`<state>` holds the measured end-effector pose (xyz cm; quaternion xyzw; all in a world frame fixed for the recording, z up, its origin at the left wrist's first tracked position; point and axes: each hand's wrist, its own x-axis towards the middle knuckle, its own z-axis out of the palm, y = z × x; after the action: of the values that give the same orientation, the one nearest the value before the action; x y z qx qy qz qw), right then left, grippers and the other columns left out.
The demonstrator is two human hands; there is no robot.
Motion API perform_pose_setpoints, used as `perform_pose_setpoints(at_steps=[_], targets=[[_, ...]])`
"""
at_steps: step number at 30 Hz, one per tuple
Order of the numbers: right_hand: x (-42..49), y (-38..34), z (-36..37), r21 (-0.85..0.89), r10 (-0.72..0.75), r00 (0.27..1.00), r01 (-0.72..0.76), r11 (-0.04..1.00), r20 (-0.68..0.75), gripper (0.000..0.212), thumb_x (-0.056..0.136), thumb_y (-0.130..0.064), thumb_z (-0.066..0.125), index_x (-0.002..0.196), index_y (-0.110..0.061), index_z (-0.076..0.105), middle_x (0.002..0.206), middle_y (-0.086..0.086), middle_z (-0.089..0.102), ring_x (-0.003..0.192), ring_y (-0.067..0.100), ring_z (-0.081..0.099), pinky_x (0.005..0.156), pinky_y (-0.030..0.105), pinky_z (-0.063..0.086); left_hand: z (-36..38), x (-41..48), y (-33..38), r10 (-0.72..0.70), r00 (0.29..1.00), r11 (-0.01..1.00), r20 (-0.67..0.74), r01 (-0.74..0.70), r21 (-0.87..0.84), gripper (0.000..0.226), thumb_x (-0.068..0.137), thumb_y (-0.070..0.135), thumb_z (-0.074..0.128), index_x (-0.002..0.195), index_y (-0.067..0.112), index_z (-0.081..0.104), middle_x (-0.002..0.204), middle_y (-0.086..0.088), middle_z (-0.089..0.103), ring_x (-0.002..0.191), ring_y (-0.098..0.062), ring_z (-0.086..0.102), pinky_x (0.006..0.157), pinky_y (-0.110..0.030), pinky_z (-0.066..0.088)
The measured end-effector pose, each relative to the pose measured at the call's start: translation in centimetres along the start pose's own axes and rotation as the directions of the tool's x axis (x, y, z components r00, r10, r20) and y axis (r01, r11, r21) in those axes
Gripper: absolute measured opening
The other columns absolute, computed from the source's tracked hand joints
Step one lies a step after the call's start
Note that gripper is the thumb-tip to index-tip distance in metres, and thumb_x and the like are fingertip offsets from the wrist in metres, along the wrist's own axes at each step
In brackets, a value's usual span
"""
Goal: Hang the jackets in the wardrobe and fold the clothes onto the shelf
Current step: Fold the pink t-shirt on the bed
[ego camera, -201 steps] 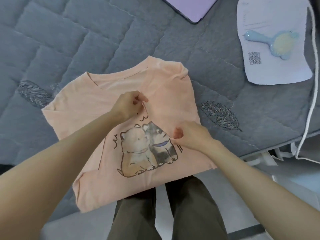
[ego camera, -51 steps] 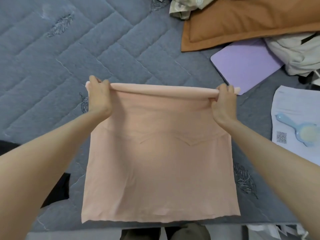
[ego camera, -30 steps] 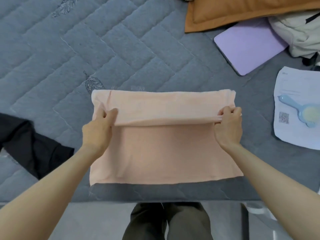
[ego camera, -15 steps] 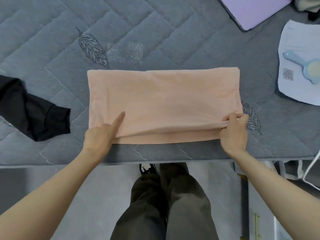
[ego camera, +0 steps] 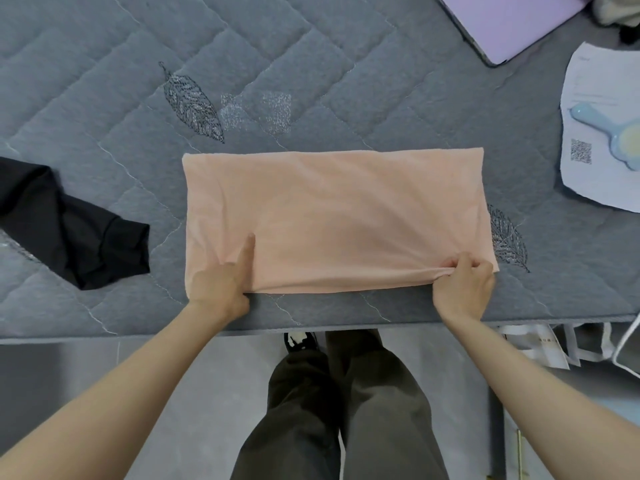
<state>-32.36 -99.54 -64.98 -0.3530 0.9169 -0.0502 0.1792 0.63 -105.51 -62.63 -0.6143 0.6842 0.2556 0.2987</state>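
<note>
Lying folded flat, peach shirt [ego camera: 332, 216], left grip [ego camera: 218, 282] pressing it straight-fingered, right grip [ego camera: 464, 285] pinching corner.

Left hand [ego camera: 220, 280] flat, right hand [ego camera: 464, 282] curled

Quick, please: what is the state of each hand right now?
Left hand: open, index finger pressing on the folded peach T-shirt.
Right hand: closed, pinching the peach T-shirt at its near right corner.
</note>
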Motion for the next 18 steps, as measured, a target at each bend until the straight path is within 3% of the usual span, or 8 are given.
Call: perform_pose_setpoints(at_steps=[3, 4, 6, 8, 10, 12, 15, 18], targets=[[-1.8, -1.9, 0.1, 0.236, 0.273, 0.96, -0.251, 0.939, -0.066, 0.033, 0.086, 0.0, 0.047, 0.118, -0.007, 0.051, 0.135, 0.021, 0.039, 0.122, 0.038, 0.033, 0.097, 0.038, 0.027, -1.7, 0.3, 1.6, 0.107, 0.971, 0.981, -0.214, -0.138, -0.138, 0.054, 0.087, 0.024, 0.05, 0.138, 0.019, 0.034, 0.11, -0.006, 0.05, 0.092, -0.03, 0.055, 0.066, -0.035, 0.043], [-2.4, -2.7, 0.1, 0.366, 0.444, 0.895, -0.399, 0.841, -0.047, 0.035, 0.087, -0.005, 0.05, 0.122, -0.008, 0.047, 0.137, 0.019, 0.039, 0.124, 0.037, 0.034, 0.098, 0.04, 0.029, -2.4, 0.8, 2.1, 0.143, 0.94, 0.96, -0.31, -0.208, -0.186, 0.046, 0.088, 0.023, 0.051, 0.132, 0.018, 0.043, 0.11, -0.007, 0.047, 0.096, -0.029, 0.051, 0.067, -0.037, 0.043], [-3.5, -4.1, 0.1, 0.574, 0.714, 0.683, -0.65, 0.498, 0.155, 0.044, 0.09, -0.018, 0.053, 0.13, -0.01, 0.04, 0.139, 0.014, 0.039, 0.123, 0.033, 0.04, 0.097, 0.042, 0.037, -3.8, 2.2, 3.5, 0.216, 0.866, 0.922, -0.45, -0.333, -0.199, 0.044, 0.089, 0.015, 0.052, 0.132, 0.014, 0.049, 0.114, -0.013, 0.045, 0.101, -0.033, 0.047, 0.077, -0.043, 0.044], [-4.9, -5.2, 0.4, 0.616, 0.667, 0.527, -0.777, 0.127, 0.527, 0.052, 0.093, -0.024, 0.054, 0.139, -0.009, 0.036, 0.14, 0.01, 0.043, 0.12, 0.029, 0.046, 0.094, 0.038, 0.042, -5.4, 4.3, 5.2, 0.255, 0.82, 0.905, -0.513, -0.389, -0.171, 0.047, 0.089, 0.01, 0.05, 0.136, 0.013, 0.048, 0.13, -0.016, 0.042, 0.109, -0.036, 0.043, 0.085, -0.047, 0.043], [-6.3, -6.2, 0.7, 0.513, 0.415, 0.444, -0.856, -0.064, 0.794, 0.053, 0.095, -0.025, 0.055, 0.143, -0.008, 0.038, 0.141, 0.009, 0.045, 0.128, 0.03, 0.043, 0.096, 0.036, 0.042, -7.0, 6.4, 6.9, 0.274, 0.817, 0.894, -0.508, -0.411, -0.179, 0.049, 0.091, 0.011, 0.048, 0.139, 0.015, 0.043, 0.146, -0.014, 0.031, 0.119, -0.036, 0.037, 0.089, -0.047, 0.043], [-7.2, -7.1, 1.2, 0.433, 0.263, 0.399, -0.897, -0.083, 0.878, 0.05, 0.094, -0.025, 0.058, 0.139, -0.008, 0.043, 0.137, 0.01, 0.048, 0.129, 0.029, 0.042, 0.094, 0.036, 0.041, -8.3, 8.4, 8.5, 0.273, 0.845, 0.88, -0.46, -0.413, -0.235, 0.051, 0.093, 0.014, 0.046, 0.143, 0.017, 0.036, 0.154, -0.01, 0.019, 0.126, -0.035, 0.03, 0.093, -0.046, 0.041], [-7.2, -7.6, 2.0, 0.442, 0.293, 0.417, -0.897, -0.021, 0.86, 0.049, 0.089, -0.028, 0.066, 0.131, -0.008, 0.05, 0.124, 0.009, 0.054, 0.111, 0.022, 0.049, 0.086, 0.031, 0.043, -9.2, 11.2, 10.1, 0.296, 0.893, 0.865, -0.34, -0.402, -0.301, 0.057, 0.097, 0.024, 0.045, 0.149, 0.017, 0.023, 0.155, -0.007, 0.014, 0.133, -0.035, 0.026, 0.103, -0.045, 0.034], [-7.0, -7.3, 2.6, 0.425, 0.3, 0.406, -0.905, 0.001, 0.863, 0.048, 0.084, -0.036, 0.072, 0.121, -0.011, 0.054, 0.109, 0.004, 0.06, 0.106, 0.02, 0.051, 0.085, 0.03, 0.042, -9.6, 13.0, 11.1, 0.285, 0.926, 0.836, -0.248, -0.367, -0.407, 0.066, 0.095, 0.03, 0.051, 0.15, 0.014, 0.019, 0.152, -0.007, 0.018, 0.136, -0.029, 0.032, 0.109, -0.039, 0.03]])
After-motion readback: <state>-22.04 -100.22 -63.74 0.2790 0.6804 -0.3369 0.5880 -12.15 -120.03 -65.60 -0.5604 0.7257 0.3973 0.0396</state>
